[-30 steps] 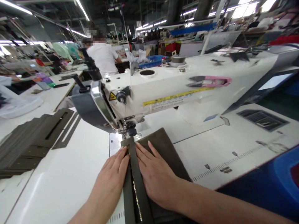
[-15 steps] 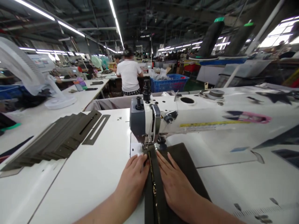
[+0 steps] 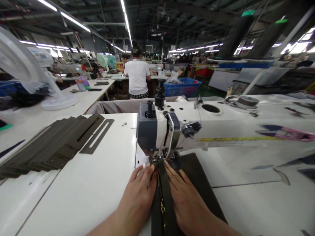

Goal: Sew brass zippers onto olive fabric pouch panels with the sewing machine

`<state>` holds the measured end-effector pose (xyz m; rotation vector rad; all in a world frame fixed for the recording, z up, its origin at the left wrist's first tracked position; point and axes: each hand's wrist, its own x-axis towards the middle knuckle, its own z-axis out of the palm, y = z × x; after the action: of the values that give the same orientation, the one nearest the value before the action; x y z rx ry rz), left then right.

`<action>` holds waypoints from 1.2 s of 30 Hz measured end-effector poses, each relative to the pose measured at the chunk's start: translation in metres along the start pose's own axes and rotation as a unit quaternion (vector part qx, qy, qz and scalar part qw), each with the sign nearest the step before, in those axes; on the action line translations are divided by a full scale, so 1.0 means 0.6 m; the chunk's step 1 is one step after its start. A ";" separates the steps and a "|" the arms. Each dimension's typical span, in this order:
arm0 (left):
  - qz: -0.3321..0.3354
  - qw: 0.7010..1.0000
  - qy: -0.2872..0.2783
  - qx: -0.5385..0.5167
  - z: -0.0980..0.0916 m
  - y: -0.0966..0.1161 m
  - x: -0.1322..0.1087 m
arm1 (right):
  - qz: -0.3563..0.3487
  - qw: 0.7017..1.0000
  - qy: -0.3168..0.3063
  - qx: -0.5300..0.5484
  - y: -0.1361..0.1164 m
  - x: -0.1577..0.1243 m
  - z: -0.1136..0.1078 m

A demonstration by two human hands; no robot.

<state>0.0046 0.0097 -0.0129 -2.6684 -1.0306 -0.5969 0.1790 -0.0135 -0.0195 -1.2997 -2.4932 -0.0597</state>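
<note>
A dark olive fabric panel [image 3: 197, 177] lies under the needle area of a white sewing machine [image 3: 162, 131]. Along its left part runs a zipper [image 3: 159, 186] with gold-coloured teeth and a metal slider. My left hand [image 3: 139, 193] is at the zipper's left edge, fingers bent and drawn together on the fabric strip, tips close to the presser foot. On the other side of the zipper, my right hand [image 3: 185, 200] lies flat on the panel with fingers stretched towards the foot. The needle itself is too small to make out.
Left on the white table are overlapping olive pieces [image 3: 56, 141], the nearest one slotted [image 3: 97, 136]. A white fan [image 3: 59, 101] stands behind them. Pink-handled snips [image 3: 290, 132] lie on the machine arm. Farther off are a blue crate [image 3: 183, 87] and a person in white [image 3: 137, 77].
The view has shifted slightly, so the machine appears lower and farther right. Both hands keep nearly the same pose on the fabric beside the zipper.
</note>
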 end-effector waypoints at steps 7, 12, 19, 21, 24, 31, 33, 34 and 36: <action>-0.029 0.999 0.032 0.017 0.032 0.006 -0.006 | 0.007 1.000 -0.014 0.021 0.001 0.003 -0.002; -0.011 0.999 0.026 0.027 0.012 0.005 0.002 | 0.011 0.999 -0.021 0.026 0.001 0.003 -0.006; -0.001 1.000 0.005 0.026 0.002 0.004 0.010 | 0.020 0.998 -0.037 0.041 -0.001 0.001 -0.006; -0.001 1.000 -0.001 0.022 0.004 0.004 0.011 | 0.018 0.999 -0.032 0.033 -0.001 0.000 -0.002; 0.007 0.999 -0.029 0.017 0.002 0.002 0.014 | 0.020 0.999 -0.024 0.022 -0.001 0.001 0.001; 0.012 1.000 -0.021 -0.014 -0.004 -0.008 0.021 | 0.021 0.999 -0.028 0.039 0.001 0.009 0.004; 0.011 0.999 -0.022 -0.033 -0.004 -0.014 0.022 | 0.030 0.998 -0.037 0.047 0.005 0.014 0.008; 0.009 0.999 -0.018 -0.042 -0.004 -0.017 0.023 | 0.031 0.997 -0.040 0.053 0.007 0.018 0.009; 0.002 0.998 -0.006 -0.059 -0.003 -0.022 0.026 | 0.029 0.997 -0.034 0.065 0.014 0.025 0.009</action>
<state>0.0056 0.0277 -0.0035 -2.7777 -1.0225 -0.6611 0.1762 0.0043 -0.0207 -1.3395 -2.4681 0.1590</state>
